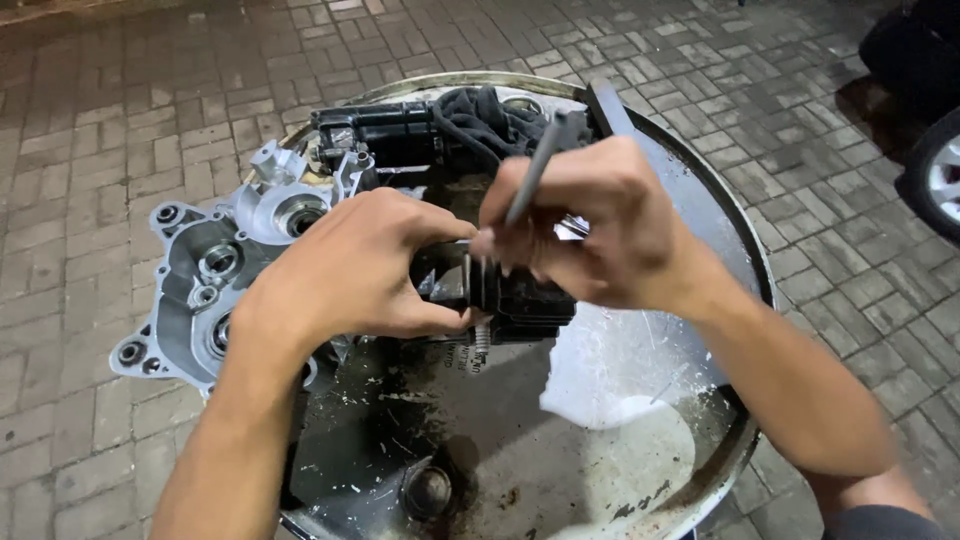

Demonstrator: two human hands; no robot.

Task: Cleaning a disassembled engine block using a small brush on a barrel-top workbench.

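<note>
Head view, looking straight down: two hands meet over one round metal drum top [700,210] that serves as the bench. The left hand [355,265] is clamped around one black finned cylinder [510,295], thumb underneath, fingers over the near end. The cylinder lies on its side at the middle of the drum top, between both hands. The right hand [590,225] pinches one thin grey tool [532,170], held like a pen, its tip down at the cylinder's top edge; what the tip touches is hidden by the fingers. Left of the hands lies one silver engine case [200,275], hanging partly over the drum's rim, with several round bearing holes showing. Behind the hands sits one black boxy part [385,130] with one dark rag [490,115] bunched beside it. One white patch [600,375] stains the drum top near the right wrist. Brick paving [100,150] all round, and one wheel [940,175] at the right edge.
</note>
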